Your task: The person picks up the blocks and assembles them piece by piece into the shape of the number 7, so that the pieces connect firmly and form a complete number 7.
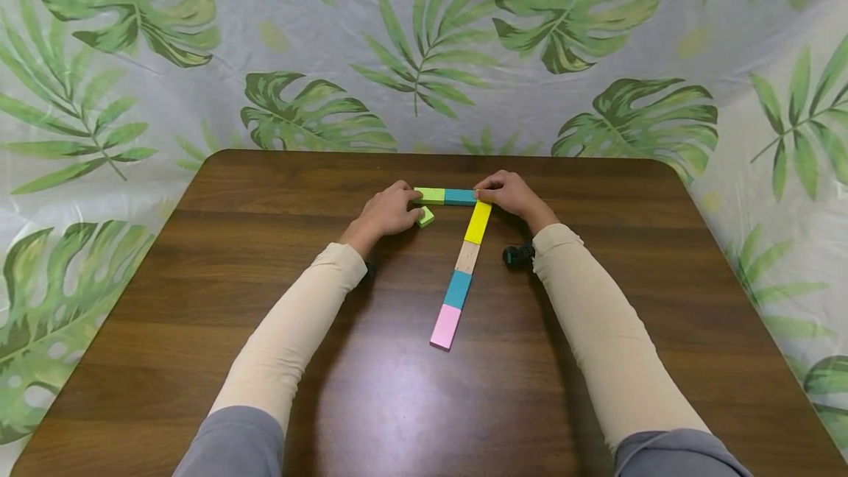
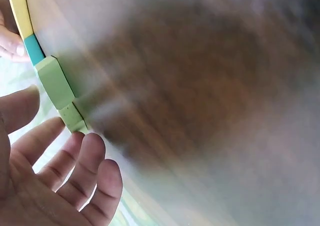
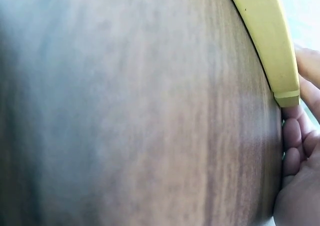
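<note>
My left hand (image 1: 391,210) is at the left end of a short row on the table, its fingertips against a light green block (image 1: 430,196). A teal block (image 1: 460,197) continues that row to the right. A loose light green block (image 1: 426,217) lies by my left thumb, nearer to me. In the left wrist view the left fingers (image 2: 92,151) are loosely spread, the thumb apart from them. My right hand (image 1: 509,193) pinches the far end of a yellow block (image 1: 478,222), where it meets the teal one. The right wrist view shows curled fingers (image 3: 291,133) beside the block's end.
From the yellow block a slanted line runs towards me: a bare wood block (image 1: 467,258), another teal block (image 1: 458,290) and a pink block (image 1: 445,327). They lie flat on the brown wooden table (image 1: 252,300). Behind hangs a leaf-print cloth (image 1: 457,35).
</note>
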`<state>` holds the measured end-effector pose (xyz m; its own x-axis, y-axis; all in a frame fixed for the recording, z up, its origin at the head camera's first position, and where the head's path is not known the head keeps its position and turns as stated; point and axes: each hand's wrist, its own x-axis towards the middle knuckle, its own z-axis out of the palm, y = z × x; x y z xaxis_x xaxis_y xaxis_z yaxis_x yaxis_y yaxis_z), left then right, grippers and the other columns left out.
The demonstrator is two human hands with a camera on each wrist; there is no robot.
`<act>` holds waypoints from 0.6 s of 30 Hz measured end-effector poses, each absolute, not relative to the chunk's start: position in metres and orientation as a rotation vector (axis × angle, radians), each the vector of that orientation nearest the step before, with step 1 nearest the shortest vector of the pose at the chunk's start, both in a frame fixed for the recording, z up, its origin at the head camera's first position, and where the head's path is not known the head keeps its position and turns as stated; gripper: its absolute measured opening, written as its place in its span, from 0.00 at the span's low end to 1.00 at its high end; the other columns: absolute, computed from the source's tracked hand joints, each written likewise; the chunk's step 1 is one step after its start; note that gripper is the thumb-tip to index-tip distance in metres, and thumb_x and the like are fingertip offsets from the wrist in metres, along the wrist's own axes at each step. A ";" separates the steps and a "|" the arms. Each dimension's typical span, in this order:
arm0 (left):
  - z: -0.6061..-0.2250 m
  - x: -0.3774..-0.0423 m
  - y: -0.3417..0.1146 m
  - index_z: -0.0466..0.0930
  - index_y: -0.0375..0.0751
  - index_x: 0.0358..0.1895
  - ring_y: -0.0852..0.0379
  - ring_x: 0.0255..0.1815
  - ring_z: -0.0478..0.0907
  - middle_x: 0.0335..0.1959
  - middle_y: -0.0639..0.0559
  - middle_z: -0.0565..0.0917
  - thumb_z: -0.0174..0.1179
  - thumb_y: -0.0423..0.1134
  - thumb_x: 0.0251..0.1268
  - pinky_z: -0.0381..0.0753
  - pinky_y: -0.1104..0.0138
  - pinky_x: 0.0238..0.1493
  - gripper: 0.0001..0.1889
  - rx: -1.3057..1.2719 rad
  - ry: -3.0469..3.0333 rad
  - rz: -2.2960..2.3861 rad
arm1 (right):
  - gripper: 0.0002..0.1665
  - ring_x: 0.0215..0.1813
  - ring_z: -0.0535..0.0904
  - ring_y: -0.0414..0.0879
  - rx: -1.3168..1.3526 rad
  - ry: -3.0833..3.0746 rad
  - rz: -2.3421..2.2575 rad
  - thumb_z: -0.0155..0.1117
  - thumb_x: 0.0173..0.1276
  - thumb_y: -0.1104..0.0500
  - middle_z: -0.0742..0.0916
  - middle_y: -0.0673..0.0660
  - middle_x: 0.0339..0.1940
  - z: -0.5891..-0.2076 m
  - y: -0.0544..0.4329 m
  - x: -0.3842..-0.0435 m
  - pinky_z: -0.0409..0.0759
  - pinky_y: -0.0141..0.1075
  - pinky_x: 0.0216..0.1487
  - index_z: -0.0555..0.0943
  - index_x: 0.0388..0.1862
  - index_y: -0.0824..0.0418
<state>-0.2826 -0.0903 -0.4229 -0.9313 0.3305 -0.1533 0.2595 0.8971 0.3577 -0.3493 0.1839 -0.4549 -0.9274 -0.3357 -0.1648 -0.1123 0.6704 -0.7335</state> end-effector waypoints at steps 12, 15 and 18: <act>-0.423 -0.280 -0.089 0.74 0.49 0.68 0.46 0.57 0.78 0.64 0.47 0.75 0.53 0.48 0.74 0.79 0.50 0.54 0.22 0.406 2.934 0.537 | 0.22 0.60 0.70 0.58 -0.375 2.609 -1.094 0.60 0.74 0.52 0.76 0.64 0.63 -0.454 0.183 -0.348 0.71 0.50 0.61 0.82 0.59 0.63; -0.422 -0.278 -0.085 0.80 0.49 0.62 0.45 0.50 0.80 0.57 0.48 0.79 0.54 0.46 0.73 0.81 0.50 0.48 0.19 0.410 2.981 0.548 | 0.21 0.59 0.70 0.57 -0.366 2.605 -1.104 0.60 0.74 0.52 0.76 0.63 0.62 -0.454 0.183 -0.348 0.71 0.49 0.59 0.82 0.59 0.63; -0.422 -0.275 -0.082 0.84 0.50 0.56 0.47 0.46 0.81 0.53 0.50 0.80 0.56 0.45 0.72 0.81 0.52 0.45 0.15 0.484 2.974 0.492 | 0.21 0.58 0.69 0.57 -0.355 2.603 -1.115 0.60 0.74 0.53 0.76 0.63 0.62 -0.454 0.183 -0.348 0.71 0.48 0.59 0.82 0.59 0.63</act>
